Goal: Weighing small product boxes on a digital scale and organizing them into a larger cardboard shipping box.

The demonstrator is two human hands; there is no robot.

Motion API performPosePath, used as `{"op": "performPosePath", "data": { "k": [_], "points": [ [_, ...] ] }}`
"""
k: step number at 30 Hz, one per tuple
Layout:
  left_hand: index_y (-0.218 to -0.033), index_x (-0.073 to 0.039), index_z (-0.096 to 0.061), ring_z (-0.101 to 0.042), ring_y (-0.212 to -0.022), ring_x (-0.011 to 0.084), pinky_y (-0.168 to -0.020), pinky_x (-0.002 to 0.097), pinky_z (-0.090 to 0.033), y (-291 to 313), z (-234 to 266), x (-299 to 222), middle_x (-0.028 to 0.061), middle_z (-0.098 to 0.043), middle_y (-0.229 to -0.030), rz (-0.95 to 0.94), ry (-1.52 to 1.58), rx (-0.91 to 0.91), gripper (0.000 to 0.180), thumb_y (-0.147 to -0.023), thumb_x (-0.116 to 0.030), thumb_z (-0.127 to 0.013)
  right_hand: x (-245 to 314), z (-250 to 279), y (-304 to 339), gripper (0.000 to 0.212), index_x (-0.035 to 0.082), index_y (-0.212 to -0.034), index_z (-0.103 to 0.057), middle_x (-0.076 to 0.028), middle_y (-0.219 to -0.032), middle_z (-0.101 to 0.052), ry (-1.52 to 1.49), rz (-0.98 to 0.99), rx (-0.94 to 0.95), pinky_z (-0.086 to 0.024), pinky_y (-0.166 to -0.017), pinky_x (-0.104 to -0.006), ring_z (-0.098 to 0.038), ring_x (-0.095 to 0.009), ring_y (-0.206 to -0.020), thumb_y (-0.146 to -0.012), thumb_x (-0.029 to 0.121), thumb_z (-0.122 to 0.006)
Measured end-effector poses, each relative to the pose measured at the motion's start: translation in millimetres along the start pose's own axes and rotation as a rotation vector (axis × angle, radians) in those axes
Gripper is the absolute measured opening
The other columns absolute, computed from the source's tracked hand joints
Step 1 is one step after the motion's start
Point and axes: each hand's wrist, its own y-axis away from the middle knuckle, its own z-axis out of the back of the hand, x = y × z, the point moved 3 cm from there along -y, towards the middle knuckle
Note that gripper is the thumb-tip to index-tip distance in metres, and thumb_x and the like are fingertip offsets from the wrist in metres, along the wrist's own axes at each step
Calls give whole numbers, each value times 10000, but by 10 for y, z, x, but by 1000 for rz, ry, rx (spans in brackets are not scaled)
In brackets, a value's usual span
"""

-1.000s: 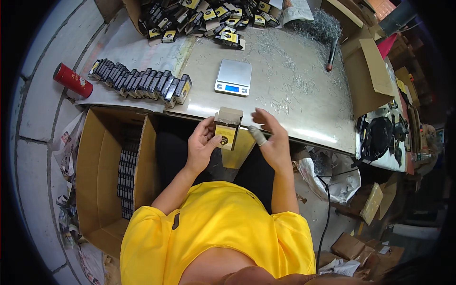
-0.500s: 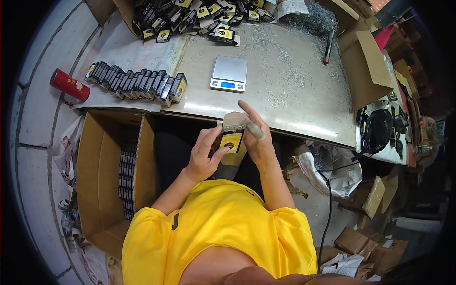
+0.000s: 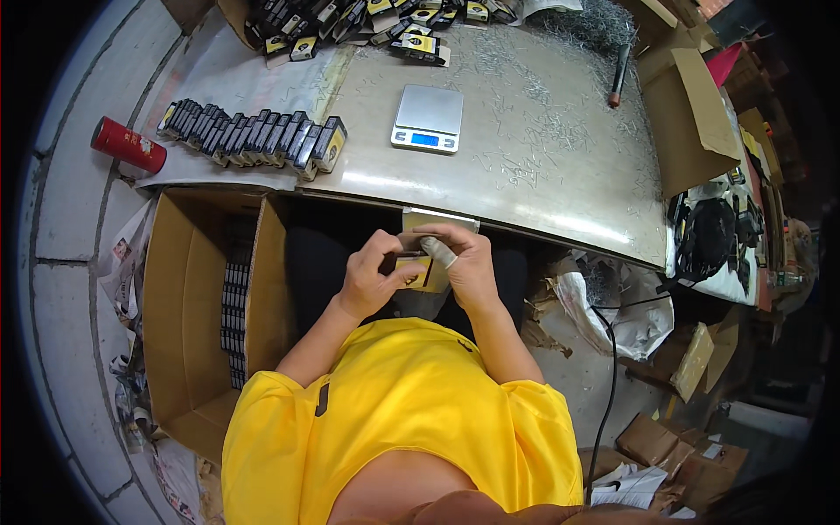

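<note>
Over my lap, in front of the table's edge, a small black and yellow cardboard box (image 3: 414,273) is between my hands. My left hand (image 3: 367,276) is closed around the box's left side, its thumb across the yellow front. My right hand (image 3: 468,267) bends its fingers over the box's top flap, with a pale covering on one finger. The fingers hide much of the box, so I cannot tell how far the flap is folded. Beyond them on the table sits a digital scale (image 3: 428,116) with a lit blue display and a bare plate.
A row of small boxes (image 3: 262,138) stands at the table's left, near a red canister (image 3: 129,145). More boxes (image 3: 376,22) are heaped at the back. Loose metal nails (image 3: 525,144) litter the right side. An open carton (image 3: 188,306) holding packed boxes is left of my lap.
My right hand's fingers, stretched out beside the raised flap before, are now bent over the box's top. The flap no longer stands up. The view has shifted slightly.
</note>
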Motion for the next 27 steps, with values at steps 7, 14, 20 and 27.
{"op": "performPosePath", "data": {
  "k": [7,14,20,27],
  "points": [
    [-1285,-23,-449,-485,-607,21,-508,158,-366,-44,24,-32,4,-580,-783,378,410,-119,681,-737,-121,-843,-175,105,82,160,-18,-997,-705,-70,-961,-711,37,133,-51,-519,-796,-254,-652,-117,-858,-857,60,-706],
    [-1381,-39,-425,-475,-594,17,-509,157,-365,-88,47,-95,15,-575,-751,337,345,-36,782,-724,-105,-844,-181,270,35,146,-14,-996,-697,-48,-939,-700,114,16,103,-507,-800,-249,-642,-108,-878,-865,52,-696],
    [-938,2,-704,-557,-668,82,-567,214,-420,-384,5,-148,22,-588,-764,284,368,-97,167,-779,-11,-754,47,173,77,197,-7,-1076,-690,-105,-1086,-692,221,206,45,-477,-906,-277,-627,-161,-998,-904,80,-654],
    [-965,-37,-644,-560,-1040,353,-853,402,-466,-1449,747,579,163,-566,-1149,186,-933,44,357,-711,-247,-782,447,717,-126,338,0,-1274,-563,-180,-1287,-591,744,378,-342,-422,-1017,-342,-566,-268,-1206,-943,68,-565]
  ]
}}
